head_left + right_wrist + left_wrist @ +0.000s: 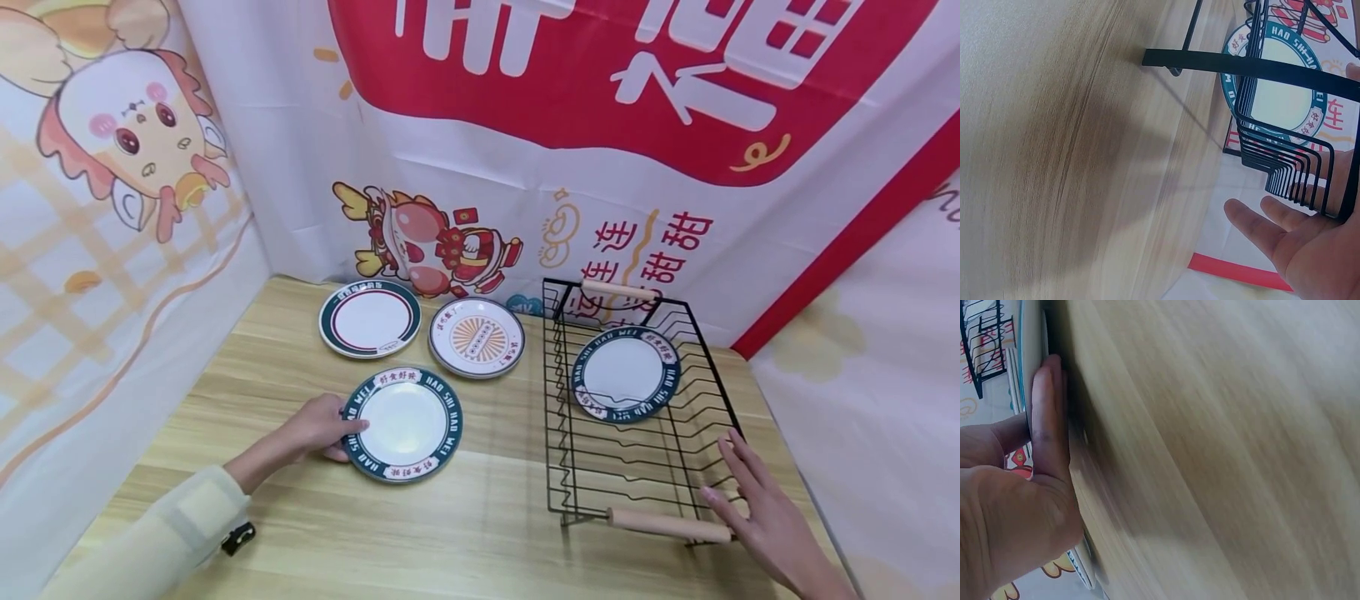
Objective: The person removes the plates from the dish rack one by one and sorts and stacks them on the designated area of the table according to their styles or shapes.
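Observation:
My left hand (pixel 318 427) grips the left rim of a white plate (pixel 405 423) with a dark green lettered border, thumb on top and fingers underneath. In the left wrist view, the fingers (pixel 1050 419) lie under the plate, close above the wood. A black wire dish rack (pixel 1210 60) with a wooden front handle (pixel 667 524) stands on the right. Inside it, toward the back, leans a matching green-bordered plate (pixel 626 375). My right hand (pixel 776 512), fingers spread, is at the rack's front right corner; whether it touches the wires is unclear.
Behind the held plate, a green-and-white plate (pixel 369 320) and a white plate with an orange sunburst (pixel 477 337) lie on the wooden table (pixel 450 542). Printed cloth (pixel 465 150) hangs along the back and sides. The rack has a second wooden handle (pixel 618 290) behind.

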Motion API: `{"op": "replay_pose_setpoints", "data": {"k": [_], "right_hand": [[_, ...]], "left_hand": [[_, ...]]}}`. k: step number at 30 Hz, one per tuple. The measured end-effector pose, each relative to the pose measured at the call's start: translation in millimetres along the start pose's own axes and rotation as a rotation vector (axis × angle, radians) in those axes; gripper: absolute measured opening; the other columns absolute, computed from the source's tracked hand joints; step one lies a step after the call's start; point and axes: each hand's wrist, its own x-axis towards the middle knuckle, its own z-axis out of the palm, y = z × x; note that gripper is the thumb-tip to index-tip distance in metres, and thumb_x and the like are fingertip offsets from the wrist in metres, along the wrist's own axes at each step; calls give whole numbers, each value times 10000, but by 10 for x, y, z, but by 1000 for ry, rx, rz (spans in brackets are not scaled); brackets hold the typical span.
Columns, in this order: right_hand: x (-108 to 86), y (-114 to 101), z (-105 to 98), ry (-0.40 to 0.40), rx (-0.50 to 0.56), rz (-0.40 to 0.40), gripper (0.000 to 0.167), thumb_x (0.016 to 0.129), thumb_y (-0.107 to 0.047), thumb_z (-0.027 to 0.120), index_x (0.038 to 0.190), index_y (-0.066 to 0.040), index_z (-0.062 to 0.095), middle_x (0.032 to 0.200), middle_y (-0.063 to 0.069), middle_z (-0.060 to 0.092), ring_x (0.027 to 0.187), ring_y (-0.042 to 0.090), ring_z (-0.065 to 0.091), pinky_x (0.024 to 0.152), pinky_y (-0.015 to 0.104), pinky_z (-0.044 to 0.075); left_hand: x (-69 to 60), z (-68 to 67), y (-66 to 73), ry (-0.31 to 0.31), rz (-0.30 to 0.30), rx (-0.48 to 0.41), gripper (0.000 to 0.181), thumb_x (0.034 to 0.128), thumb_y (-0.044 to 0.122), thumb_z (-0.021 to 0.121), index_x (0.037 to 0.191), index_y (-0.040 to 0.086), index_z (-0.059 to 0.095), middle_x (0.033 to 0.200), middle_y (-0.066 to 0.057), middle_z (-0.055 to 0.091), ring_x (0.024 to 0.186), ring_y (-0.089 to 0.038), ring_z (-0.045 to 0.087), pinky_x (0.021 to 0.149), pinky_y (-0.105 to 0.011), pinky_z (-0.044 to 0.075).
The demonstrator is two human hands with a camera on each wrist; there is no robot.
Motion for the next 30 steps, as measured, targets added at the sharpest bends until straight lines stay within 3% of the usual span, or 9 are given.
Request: {"op": "replay_pose_setpoints", "data": {"k": [5,12,15,22,30], "right_hand": [[-15,14,-1,-14,5,16,841,1045,-395,652,1699,-125,198,1767,172,117,1352,647,429,901,825,412],[-9,13,7,-28,13,23,838,1053,-409,638,1697,-109,193,1772,166,95,1375,641,412,916,827,406],[-29,18,25,-16,15,11,831,1050,-396,641,1695,-107,203,1773,158,95,1363,647,418,906,837,403],[-28,28,35,1,24,2,829,1040,-377,661,1692,-112,223,1772,150,115,1358,638,434,895,822,418],[-3,16,8,8,19,-8,824,1034,-371,666,1686,-98,242,1766,161,136,1367,632,429,901,824,415]], "left_hand": [[17,12,-16,-8,-20,113,259,1036,220,697,965,-20,631,706,-149,726,510,-162,697,496,-257,585],[-41,-21,45,-21,88,387,399,1019,330,712,743,49,648,569,-81,667,465,-165,656,452,-237,522],[-60,-48,75,-25,96,464,433,1023,374,699,717,71,659,560,-62,661,470,-170,653,457,-230,491],[-46,-151,117,-10,62,557,510,1049,450,635,690,91,680,585,-46,676,514,-176,665,492,-251,470],[-23,-349,254,78,113,631,509,1046,448,608,668,109,632,583,-34,617,541,-192,578,502,-283,389]]}}
